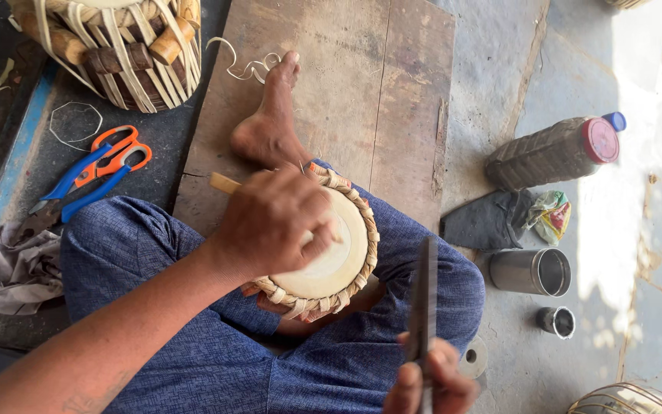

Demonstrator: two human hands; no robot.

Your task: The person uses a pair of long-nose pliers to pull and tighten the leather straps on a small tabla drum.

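A small round drum (pixel 336 257) with a pale skin and a woven braided rim rests on my lap, between my knees in blue trousers. My left hand (pixel 273 221) lies on the drum's skin, closed around a short wooden stick (pixel 224 182) whose end pokes out to the left. My right hand (pixel 429 383) is low at the frame's bottom edge, right of the drum and apart from it. It grips a long, flat, dark metal tool (pixel 423 295) that points upward.
My bare foot (pixel 270 123) rests on a wooden board (pixel 362 84). A second, laced drum (pixel 116 46) stands top left. Orange scissors (pixel 116 153), blue-handled pliers (pixel 78 188) and a rag (pixel 17 268) lie left. A plastic bottle (pixel 553 149), dark cloth (pixel 492 221) and metal cups (pixel 534 271) lie right.
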